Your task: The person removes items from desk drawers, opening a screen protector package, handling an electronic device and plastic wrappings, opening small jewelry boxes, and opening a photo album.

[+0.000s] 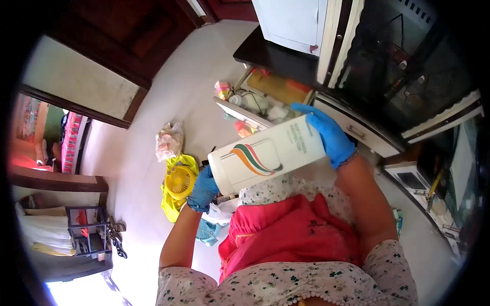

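Between my hands I hold a long white box [263, 155] with orange, red and green wavy stripes and grey printed lettering that includes "PROTECTOR". My left hand [204, 189], in a blue glove, is closed around the box's left end. Another blue glove covers my right hand [329, 135], which grips the right end with fingers along its top edge. The box is tilted, its right end farther from me, above my lap and the red cloth [291, 234]. Some of my left fingers are hidden.
Ahead, an open drawer [245, 113] holds several mixed items. On the floor to the left are a plastic bag [169, 141], a yellow fan [179, 181] on yellow plastic, and a teal item [207, 232]. A cabinet with another drawer [354, 127] stands at right.
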A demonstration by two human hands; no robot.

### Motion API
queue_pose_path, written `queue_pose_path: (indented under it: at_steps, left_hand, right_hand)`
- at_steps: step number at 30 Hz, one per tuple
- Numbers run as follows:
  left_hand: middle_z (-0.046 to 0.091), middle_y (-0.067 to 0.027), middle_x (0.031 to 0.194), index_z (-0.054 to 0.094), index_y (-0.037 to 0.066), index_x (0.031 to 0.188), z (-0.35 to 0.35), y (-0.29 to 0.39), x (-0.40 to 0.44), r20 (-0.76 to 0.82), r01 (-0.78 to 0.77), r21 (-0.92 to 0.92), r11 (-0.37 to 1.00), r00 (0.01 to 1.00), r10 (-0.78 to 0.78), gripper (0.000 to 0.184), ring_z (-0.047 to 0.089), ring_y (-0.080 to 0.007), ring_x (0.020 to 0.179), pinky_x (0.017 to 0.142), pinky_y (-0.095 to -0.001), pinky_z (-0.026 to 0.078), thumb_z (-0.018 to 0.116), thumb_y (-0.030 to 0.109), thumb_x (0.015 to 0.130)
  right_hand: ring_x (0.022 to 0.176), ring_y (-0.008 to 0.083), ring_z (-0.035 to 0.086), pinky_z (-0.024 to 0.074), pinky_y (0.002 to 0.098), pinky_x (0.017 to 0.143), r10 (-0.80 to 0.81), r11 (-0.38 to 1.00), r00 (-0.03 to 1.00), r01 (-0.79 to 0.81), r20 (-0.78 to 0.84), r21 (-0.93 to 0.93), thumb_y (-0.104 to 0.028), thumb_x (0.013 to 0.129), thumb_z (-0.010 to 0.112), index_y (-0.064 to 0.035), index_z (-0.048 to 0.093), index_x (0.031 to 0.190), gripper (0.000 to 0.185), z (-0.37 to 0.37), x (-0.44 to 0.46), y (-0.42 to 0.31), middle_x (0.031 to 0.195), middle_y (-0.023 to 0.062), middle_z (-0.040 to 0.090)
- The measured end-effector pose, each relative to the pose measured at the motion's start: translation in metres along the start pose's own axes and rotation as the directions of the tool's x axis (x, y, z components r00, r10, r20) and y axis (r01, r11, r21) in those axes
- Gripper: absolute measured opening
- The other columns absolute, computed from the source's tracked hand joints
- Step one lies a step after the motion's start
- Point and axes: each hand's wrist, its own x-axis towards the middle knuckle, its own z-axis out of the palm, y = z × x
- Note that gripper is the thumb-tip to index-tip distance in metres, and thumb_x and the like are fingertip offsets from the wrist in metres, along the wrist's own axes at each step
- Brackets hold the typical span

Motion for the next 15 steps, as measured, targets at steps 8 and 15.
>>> queue_pose_path:
  at_steps: [8, 15]
  left_hand:
    - [0.063, -0.0056, 0.102, 0.059, 0.002, 0.112, 0.009, -0.001, -0.020, 0.289, 0.055, 0.033, 0.998, 0.955, -0.062, 0.038, 0.057, -0.0118, 0.093, 0.082, -0.0272, 0.047, 0.069, 0.010, 0.076]
    - [0.062, -0.0053, 0.105, 0.056, 0.002, 0.116, 0.029, 0.005, -0.026, 0.380, 0.070, -0.074, 0.995, 0.924, -0.036, 0.041, 0.057, -0.0115, 0.093, 0.082, -0.0264, 0.046, 0.067, 0.010, 0.078]
  right_hand:
    - [0.098, 0.0141, 0.056, 0.0454, 0.0256, 0.085, 0.118, 0.980, 0.975, -0.145, -0.189, -0.137, -0.020, 0.092, 0.044, -0.0009, 0.051, 0.120, 0.035, 0.003, -0.084, -0.022, 0.110, 0.0076, 0.058]
    - [0.091, 0.0132, 0.058, 0.0457, 0.0234, 0.079, -0.032, 0.969, 0.915, -0.069, -0.401, -0.235, -0.021, 0.089, 0.049, -0.0013, 0.052, 0.119, 0.036, 0.002, -0.132, -0.021, 0.108, 0.0078, 0.059]
